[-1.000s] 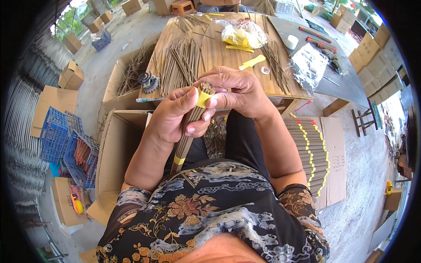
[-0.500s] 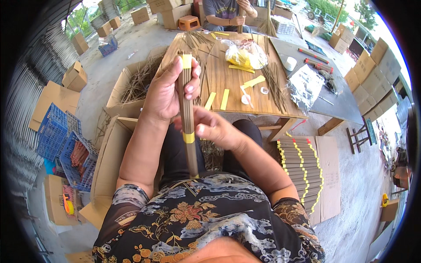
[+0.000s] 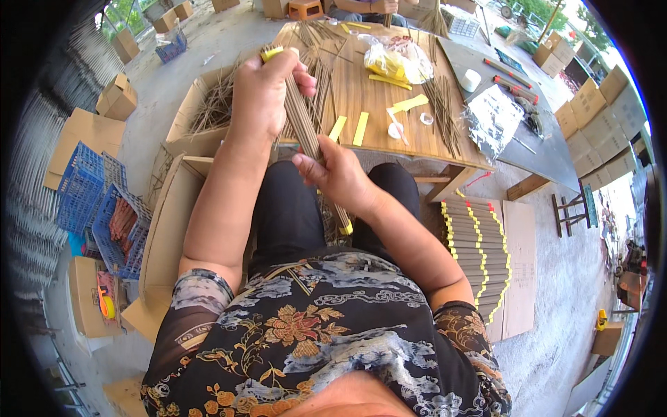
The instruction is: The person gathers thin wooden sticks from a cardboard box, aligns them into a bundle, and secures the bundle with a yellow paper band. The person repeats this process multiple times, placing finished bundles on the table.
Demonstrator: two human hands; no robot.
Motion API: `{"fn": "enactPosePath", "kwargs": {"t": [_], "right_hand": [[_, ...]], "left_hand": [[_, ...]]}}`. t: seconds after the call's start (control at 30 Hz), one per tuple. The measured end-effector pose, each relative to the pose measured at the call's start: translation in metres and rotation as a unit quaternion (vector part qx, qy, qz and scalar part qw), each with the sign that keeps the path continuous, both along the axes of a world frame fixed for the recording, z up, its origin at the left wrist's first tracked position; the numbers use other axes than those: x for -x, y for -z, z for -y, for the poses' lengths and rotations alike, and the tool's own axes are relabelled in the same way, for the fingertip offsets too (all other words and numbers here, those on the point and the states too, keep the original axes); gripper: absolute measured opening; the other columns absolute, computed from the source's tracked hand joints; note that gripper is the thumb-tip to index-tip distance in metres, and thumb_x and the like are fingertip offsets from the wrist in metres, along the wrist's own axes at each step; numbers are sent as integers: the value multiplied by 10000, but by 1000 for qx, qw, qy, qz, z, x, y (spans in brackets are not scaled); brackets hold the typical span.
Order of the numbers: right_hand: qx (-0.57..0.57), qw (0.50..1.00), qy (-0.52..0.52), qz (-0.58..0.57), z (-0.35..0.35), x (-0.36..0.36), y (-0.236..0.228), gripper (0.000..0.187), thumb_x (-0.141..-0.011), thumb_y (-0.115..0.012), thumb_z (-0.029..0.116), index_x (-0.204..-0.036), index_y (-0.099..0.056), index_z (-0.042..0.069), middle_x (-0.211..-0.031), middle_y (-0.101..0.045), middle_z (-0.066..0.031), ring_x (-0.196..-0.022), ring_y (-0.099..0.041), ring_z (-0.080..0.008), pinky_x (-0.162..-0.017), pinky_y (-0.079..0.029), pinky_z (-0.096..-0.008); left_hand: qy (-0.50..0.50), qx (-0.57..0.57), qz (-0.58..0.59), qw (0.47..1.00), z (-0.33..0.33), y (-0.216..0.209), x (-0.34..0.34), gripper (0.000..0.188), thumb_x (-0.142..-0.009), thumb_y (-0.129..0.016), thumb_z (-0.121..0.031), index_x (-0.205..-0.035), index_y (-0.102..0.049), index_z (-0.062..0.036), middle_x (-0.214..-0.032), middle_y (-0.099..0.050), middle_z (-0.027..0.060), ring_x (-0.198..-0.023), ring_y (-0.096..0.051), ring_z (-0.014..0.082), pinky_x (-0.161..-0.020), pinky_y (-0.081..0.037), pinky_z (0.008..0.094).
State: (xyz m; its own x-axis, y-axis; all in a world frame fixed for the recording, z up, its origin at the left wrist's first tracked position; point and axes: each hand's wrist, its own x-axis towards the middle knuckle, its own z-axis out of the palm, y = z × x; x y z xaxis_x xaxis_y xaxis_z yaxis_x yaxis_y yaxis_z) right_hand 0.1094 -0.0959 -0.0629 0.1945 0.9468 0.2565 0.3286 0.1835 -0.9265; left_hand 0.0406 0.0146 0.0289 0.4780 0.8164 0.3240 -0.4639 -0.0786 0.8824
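A bundle of thin brown sticks [image 3: 300, 118] slants over my lap, its top leaning left. My left hand [image 3: 262, 94] is closed round the upper end, just below a yellow band [image 3: 272, 53]. Lower down, my right hand [image 3: 342, 177] grips the bundle about its middle and hides that stretch. Below that hand the other end emerges, with a yellow band [image 3: 345, 226] at its tip. Several yellow strips, one of them this strip [image 3: 360, 128], lie on the wooden table [image 3: 347, 83] just beyond my hands.
A clear bag of yellow pieces [image 3: 397, 61], loose sticks [image 3: 443, 115] and tape rolls share the table. Finished-looking banded bundles [image 3: 476, 254] lie on cardboard at right. Left are a carton of sticks [image 3: 212, 104] and blue crates [image 3: 118, 229]. Another person [image 3: 368, 15] sits across, holding sticks.
The bundle has tipped from nearly upright to a slant, its lower end swinging right and away from my body. My right hand has closed round it, and my left hand has moved up and left.
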Motion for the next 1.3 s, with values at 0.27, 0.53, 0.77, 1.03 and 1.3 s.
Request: {"fn": "enactPosePath", "kwargs": {"t": [0.27,0.53,0.77,1.03,1.3], "right_hand": [[99,979,-166,-69,19,-23,5,377,-796,-643,263,-986,-481,-20,-766,-537,-29,-666,-527,-83,-628,-451,-228],[79,959,-150,-228,21,-21,-17,226,-840,-583,247,-821,-490,41,-609,-479,5,-512,-495,-80,-473,-440,-209],[40,894,-240,-376,21,-33,-18,381,-837,-557,362,-884,-548,-15,-764,-598,-100,-668,-605,-168,-663,-507,-279],[89,921,-196,-324,48,-56,1,319,-807,-617,249,-925,-573,-44,-836,-621,-94,-787,-603,-147,-739,-490,-263],[40,963,-172,-204,65,-68,3,601,-775,-648,335,-1173,-455,-72,-1067,-563,-131,-991,-518,-172,-889,-391,-303]], "left_hand": [[31,60,104,992,-40,-10,17,93,-739,-578,-52,-721,-526,23,-634,-543,125,-500,-502,183,-468,-443,304],[254,6,39,966,-17,17,12,455,-841,-527,-400,-1004,-512,24,-937,-586,142,-882,-590,240,-808,-472,370],[312,58,-67,946,14,47,4,304,-850,-540,-303,-879,-587,-4,-830,-624,125,-737,-619,179,-654,-524,282],[192,89,47,976,-14,46,3,228,-836,-571,-226,-833,-598,1,-771,-625,122,-766,-617,233,-754,-503,361],[234,65,35,969,-2,42,-11,253,-855,-543,-213,-892,-573,35,-864,-608,160,-877,-588,257,-845,-450,389]]}}
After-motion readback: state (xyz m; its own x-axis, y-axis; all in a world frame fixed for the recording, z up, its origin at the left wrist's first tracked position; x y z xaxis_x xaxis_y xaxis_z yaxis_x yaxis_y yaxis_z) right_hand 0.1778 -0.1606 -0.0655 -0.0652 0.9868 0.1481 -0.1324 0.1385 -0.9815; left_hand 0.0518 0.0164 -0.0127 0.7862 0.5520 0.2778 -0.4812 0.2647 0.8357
